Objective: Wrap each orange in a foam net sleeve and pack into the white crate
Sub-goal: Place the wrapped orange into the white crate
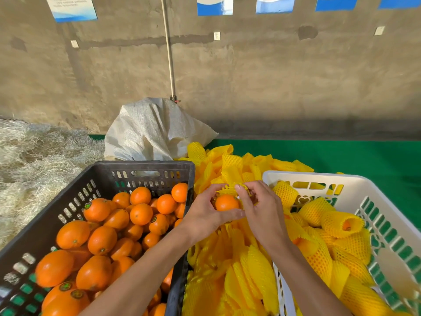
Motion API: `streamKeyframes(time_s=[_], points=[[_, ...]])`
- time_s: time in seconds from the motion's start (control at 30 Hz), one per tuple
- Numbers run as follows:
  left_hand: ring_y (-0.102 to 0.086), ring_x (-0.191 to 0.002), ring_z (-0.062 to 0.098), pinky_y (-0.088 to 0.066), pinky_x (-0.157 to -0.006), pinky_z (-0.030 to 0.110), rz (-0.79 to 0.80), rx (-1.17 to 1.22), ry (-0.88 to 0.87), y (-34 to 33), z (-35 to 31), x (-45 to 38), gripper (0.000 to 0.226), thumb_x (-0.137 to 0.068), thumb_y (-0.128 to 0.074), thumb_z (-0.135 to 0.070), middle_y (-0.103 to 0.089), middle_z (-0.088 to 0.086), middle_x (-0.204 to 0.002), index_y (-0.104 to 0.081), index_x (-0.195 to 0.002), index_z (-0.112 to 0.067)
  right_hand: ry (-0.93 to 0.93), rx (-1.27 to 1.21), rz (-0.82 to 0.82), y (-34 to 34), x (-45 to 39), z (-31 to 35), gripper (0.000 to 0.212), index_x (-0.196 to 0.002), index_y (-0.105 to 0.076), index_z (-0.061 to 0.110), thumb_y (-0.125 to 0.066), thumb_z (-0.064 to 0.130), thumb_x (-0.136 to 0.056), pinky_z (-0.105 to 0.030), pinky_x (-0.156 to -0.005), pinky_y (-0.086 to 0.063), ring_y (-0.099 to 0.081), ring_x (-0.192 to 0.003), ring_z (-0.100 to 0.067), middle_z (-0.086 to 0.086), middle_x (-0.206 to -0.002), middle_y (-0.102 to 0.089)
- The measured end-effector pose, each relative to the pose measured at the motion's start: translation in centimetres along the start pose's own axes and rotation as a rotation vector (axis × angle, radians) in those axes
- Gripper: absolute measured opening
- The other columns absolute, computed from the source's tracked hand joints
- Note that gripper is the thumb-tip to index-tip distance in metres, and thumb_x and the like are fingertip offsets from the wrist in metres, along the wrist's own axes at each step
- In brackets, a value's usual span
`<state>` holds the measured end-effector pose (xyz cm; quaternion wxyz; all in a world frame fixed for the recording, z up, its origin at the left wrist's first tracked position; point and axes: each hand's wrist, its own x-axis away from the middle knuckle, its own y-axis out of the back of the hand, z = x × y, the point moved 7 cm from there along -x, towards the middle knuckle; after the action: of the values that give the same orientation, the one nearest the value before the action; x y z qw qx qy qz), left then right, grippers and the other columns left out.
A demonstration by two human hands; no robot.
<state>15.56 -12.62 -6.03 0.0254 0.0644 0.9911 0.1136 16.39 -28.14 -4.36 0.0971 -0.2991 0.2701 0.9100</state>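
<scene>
Centre of the frame, my left hand (205, 213) cups one orange (226, 202) from below, thumb and fingers curled round it. My right hand (262, 208) meets it from the right, its fingers (241, 187) pinching the stretched mouth of a yellow foam net sleeve (230, 190) that sits over the top of the fruit, the lower half of the orange bare. Both hands hang above a heap of loose sleeves (227, 270) piled between two crates. Lower left, the black crate (148, 166) is full of bare oranges (102, 240). Right side, the white crate (319, 177) holds oranges already wrapped (341, 223) in yellow net. Behind the black crate stands a white woven sack (155, 131), straw (34, 160) spreads at the left edge, and green table (364, 156) shows at the right.
</scene>
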Motion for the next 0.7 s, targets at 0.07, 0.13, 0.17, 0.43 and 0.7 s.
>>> streamKeyframes(time_s=[0.07,0.13,0.17,0.43,0.7], points=[[-0.07,-0.105,0.022,-0.061,-0.089,0.04,-0.02,0.069,-0.033,0.3,-0.4,0.0,0.058,-0.077,-0.091,-0.028,-0.069,0.001,-0.119,-0.064,-0.129,-0.026,0.092,-0.024,0.014,0.2,-0.2,1.2,0.017,-0.103,-0.069,0.012,-0.066,0.028,-0.099,-0.015,-0.07,-0.046,-0.057,-0.084,-0.005,0.006,-0.092,-0.06],[-0.069,-0.102,0.034,-0.059,-0.087,0.05,-0.059,0.104,-0.06,0.6,-0.7,0.1,0.046,-0.079,-0.089,-0.031,-0.07,0.012,-0.114,-0.068,-0.117,-0.018,0.16,-0.038,0.0,0.6,-0.4,2.0,0.012,-0.104,-0.07,0.01,-0.068,0.02,-0.097,-0.007,-0.073,-0.04,-0.056,-0.086,-0.001,0.005,-0.092,-0.058],[-0.068,-0.102,0.036,-0.059,-0.087,0.054,-0.084,0.104,-0.062,0.8,-0.7,0.2,0.047,-0.077,-0.089,-0.036,-0.068,0.015,-0.117,-0.067,-0.115,-0.017,0.175,-0.049,-0.008,0.7,-0.4,2.1,0.011,-0.104,-0.07,0.01,-0.068,0.018,-0.097,-0.005,-0.074,-0.039,-0.057,-0.087,0.0,0.005,-0.092,-0.058],[-0.064,-0.085,0.015,-0.054,-0.075,0.028,-0.072,0.225,0.004,1.0,0.4,-0.1,0.05,-0.086,-0.078,-0.047,-0.066,0.004,-0.098,-0.057,-0.12,-0.016,0.032,-0.029,0.141,-1.1,0.2,0.2,0.02,-0.112,-0.066,0.022,-0.068,0.014,-0.094,-0.008,-0.07,-0.04,-0.052,-0.091,-0.005,0.013,-0.095,-0.045],[-0.069,-0.116,0.014,-0.054,-0.093,0.032,0.026,0.435,0.205,0.4,1.2,-0.2,0.064,-0.09,-0.074,-0.051,-0.07,-0.001,-0.129,-0.05,-0.14,-0.018,-0.132,-0.083,0.201,-2.2,0.8,-1.1,0.015,-0.111,-0.069,0.023,-0.059,0.026,-0.102,-0.017,-0.062,-0.051,-0.064,-0.075,-0.003,0.009,-0.089,-0.069]])
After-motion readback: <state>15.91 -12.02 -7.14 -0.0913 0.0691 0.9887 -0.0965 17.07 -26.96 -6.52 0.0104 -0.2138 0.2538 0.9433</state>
